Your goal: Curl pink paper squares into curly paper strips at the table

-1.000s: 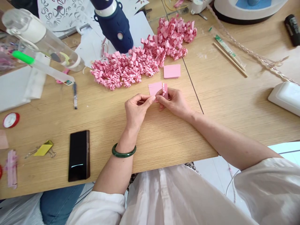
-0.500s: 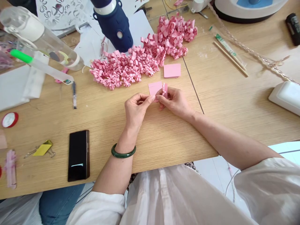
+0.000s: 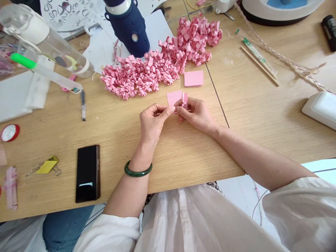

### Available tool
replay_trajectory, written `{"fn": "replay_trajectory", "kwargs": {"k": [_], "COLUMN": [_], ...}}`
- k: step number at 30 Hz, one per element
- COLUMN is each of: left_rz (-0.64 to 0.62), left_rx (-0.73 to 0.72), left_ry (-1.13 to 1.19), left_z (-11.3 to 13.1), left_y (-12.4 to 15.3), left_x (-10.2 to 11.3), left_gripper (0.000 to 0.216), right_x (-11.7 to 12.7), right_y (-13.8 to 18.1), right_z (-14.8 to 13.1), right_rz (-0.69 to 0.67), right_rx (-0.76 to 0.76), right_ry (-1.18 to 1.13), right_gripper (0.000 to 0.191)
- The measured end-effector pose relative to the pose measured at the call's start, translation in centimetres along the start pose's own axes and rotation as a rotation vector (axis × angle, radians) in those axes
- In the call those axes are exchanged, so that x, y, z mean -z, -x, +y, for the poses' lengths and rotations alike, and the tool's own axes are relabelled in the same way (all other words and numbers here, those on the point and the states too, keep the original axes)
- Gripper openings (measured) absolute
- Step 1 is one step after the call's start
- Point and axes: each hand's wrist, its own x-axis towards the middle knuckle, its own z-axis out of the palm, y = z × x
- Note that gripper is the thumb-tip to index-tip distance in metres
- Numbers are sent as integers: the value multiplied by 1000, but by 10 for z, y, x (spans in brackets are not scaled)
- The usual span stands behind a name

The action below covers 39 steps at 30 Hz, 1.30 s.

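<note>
Fingertip to fingertip, my left hand [image 3: 153,120] and my right hand [image 3: 198,113] meet over the table, both closed in a pinch. Between the fingers of my right hand stands a pink paper piece [image 3: 185,99] with small curled loops along its edge. The left thumb and forefinger pinch at the near side of this paper; the exact bit they grip is mostly hidden. Just behind the fingers is a flat pink paper sheet [image 3: 173,97], partly covered. Farther back lies a small stack of pink paper rectangles [image 3: 193,78].
A long heap of curled pink paper flowers [image 3: 147,73] spreads behind my hands, beside a dark blue bottle [image 3: 128,29]. To the left are a phone [image 3: 88,173], a binder clip [image 3: 48,166] and a clear bottle [image 3: 60,49]. Wooden sticks [image 3: 259,65] lie at the right.
The view has shifted very slightly. My hands keep the same pinch on the pink paper, with hardly any visible movement.
</note>
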Motion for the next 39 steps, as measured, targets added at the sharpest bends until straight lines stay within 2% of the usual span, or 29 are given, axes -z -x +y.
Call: {"fn": "replay_trajectory", "kwargs": {"k": [15, 26, 33, 39], "left_rz": [4, -14, -32, -44], "left_rx": [-22, 132, 137, 139], "left_ry": [-2, 149, 185, 220], "left_z": [0, 2, 3, 1], "left_y": [1, 1, 2, 2], "left_x": [-1, -5, -5, -6], "left_gripper": [20, 38, 32, 37], "right_x": [1, 0, 0, 0], "right_y": [1, 3, 4, 4], "right_z": [-1, -2, -6, -6], "right_rz": [-22, -22, -29, -37], "right_rx": [3, -11, 2, -38], "right_ry": [-42, -9, -38, -98], "right_gripper": [7, 29, 28, 28]}}
